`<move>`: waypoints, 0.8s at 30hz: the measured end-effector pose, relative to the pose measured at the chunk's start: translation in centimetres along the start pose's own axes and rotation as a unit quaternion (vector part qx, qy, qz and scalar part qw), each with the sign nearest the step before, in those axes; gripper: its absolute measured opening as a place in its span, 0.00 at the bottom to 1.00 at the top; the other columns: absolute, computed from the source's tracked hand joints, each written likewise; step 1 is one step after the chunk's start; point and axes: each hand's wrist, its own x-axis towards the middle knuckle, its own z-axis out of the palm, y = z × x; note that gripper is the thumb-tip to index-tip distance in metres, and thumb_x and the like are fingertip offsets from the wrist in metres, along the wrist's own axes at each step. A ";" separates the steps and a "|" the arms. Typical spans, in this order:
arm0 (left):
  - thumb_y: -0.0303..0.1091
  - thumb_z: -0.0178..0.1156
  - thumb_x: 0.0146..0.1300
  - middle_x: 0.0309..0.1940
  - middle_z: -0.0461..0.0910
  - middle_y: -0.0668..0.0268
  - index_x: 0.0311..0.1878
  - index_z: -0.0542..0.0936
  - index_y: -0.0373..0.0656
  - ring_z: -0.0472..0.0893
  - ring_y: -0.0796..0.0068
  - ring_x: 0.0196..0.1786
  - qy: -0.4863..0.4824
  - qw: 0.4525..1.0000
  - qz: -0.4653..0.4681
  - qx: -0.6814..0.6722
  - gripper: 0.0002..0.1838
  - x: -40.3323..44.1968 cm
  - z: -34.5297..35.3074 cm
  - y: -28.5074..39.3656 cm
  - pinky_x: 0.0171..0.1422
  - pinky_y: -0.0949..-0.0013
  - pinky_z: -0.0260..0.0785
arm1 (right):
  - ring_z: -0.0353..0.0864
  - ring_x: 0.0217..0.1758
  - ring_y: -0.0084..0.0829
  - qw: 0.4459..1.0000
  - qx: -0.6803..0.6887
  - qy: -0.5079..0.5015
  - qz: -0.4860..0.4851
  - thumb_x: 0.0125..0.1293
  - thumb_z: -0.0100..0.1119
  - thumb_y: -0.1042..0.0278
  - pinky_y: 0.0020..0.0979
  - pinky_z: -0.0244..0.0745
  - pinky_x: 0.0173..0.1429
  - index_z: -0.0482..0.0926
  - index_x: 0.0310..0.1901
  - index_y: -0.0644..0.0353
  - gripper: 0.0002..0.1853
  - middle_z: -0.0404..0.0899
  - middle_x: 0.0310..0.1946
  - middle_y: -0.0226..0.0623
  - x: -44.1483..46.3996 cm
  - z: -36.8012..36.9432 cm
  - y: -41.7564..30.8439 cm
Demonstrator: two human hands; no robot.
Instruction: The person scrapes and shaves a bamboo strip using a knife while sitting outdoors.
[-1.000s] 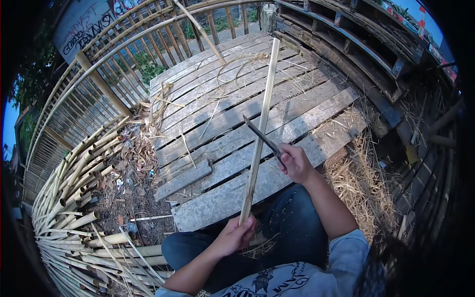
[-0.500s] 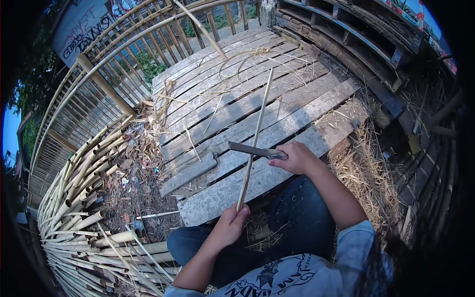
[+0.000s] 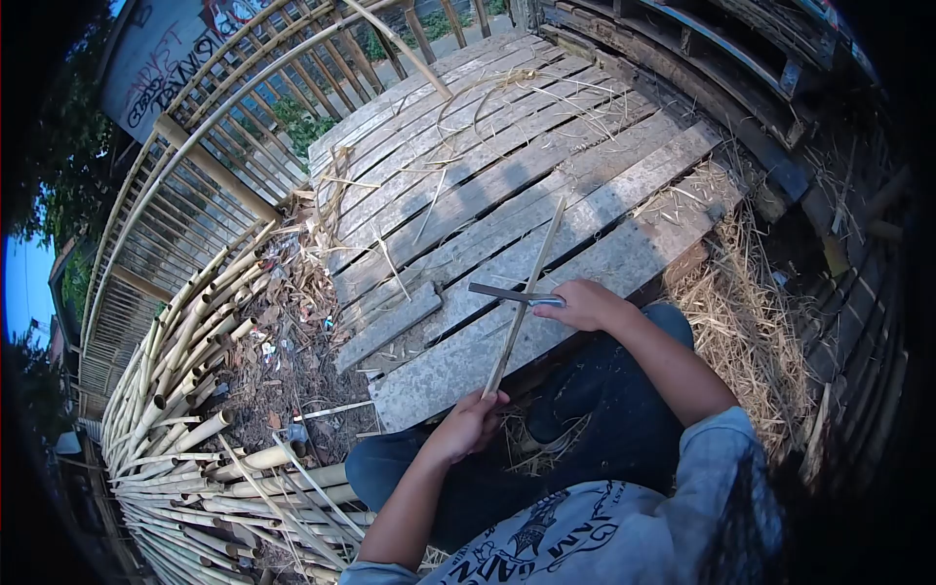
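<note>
My left hand (image 3: 468,425) is closed around the lower end of a pale bamboo strip (image 3: 537,261), which slants up and away over the wooden platform (image 3: 414,393). In my right hand (image 3: 585,305) is the handle of a knife (image 3: 502,292). Its dark blade points left and crosses the strip around the middle. Whether the blade cuts into the strip or only rests against it cannot be made out. Both hands are above my crossed legs, at the platform's near edge.
Cut bamboo poles (image 3: 210,426) are piled at the left, below a bamboo fence (image 3: 219,175). A short loose board (image 3: 390,327) lies on the platform. Straw shavings (image 3: 746,331) are heaped at the right. Stacked pallets (image 3: 721,49) stand at the upper right.
The strip's far end has dropped lower in view and leans further right. My right hand has turned the knife from a steep slant to nearly level, its blade across the strip.
</note>
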 end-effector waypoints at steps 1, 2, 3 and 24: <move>0.43 0.42 0.79 0.16 0.57 0.78 0.50 0.71 0.46 0.54 0.84 0.12 0.004 1.000 -0.006 0.004 0.12 0.0 0.0 -0.2 0.13 0.75 0.45 | 0.83 0.40 0.56 1.000 0.023 -0.008 0.018 0.62 0.51 0.24 0.47 0.76 0.48 0.84 0.33 0.65 0.40 0.82 0.32 0.57 -0.3 0.2 -0.2; 0.42 0.42 0.79 0.16 0.58 0.77 0.50 0.70 0.47 0.54 0.84 0.12 0.004 0.998 0.025 0.063 0.12 0.1 0.2 -0.6 0.13 0.75 0.45 | 0.83 0.40 0.56 0.999 0.033 -0.010 0.019 0.62 0.51 0.24 0.47 0.76 0.48 0.84 0.33 0.65 0.40 0.82 0.32 0.57 -0.4 0.8 -0.1; 0.42 0.41 0.79 0.15 0.58 0.77 0.49 0.70 0.47 0.55 0.84 0.12 0.002 0.991 0.058 0.122 0.11 0.3 0.5 -0.8 0.13 0.75 0.45 | 0.83 0.40 0.56 0.998 0.050 0.003 0.023 0.62 0.51 0.24 0.47 0.76 0.48 0.84 0.32 0.65 0.40 0.82 0.32 0.57 -0.7 1.4 0.1; 0.39 0.44 0.79 0.21 0.60 0.76 0.42 0.70 0.44 0.60 0.86 0.22 0.068 0.984 0.091 0.140 0.11 -5.0 -0.9 -6.6 0.26 0.75 0.54 | 0.84 0.36 0.55 0.999 -0.038 0.003 -0.007 0.60 0.51 0.23 0.48 0.78 0.45 0.83 0.27 0.67 0.42 0.82 0.27 0.56 -3.4 4.5 -1.7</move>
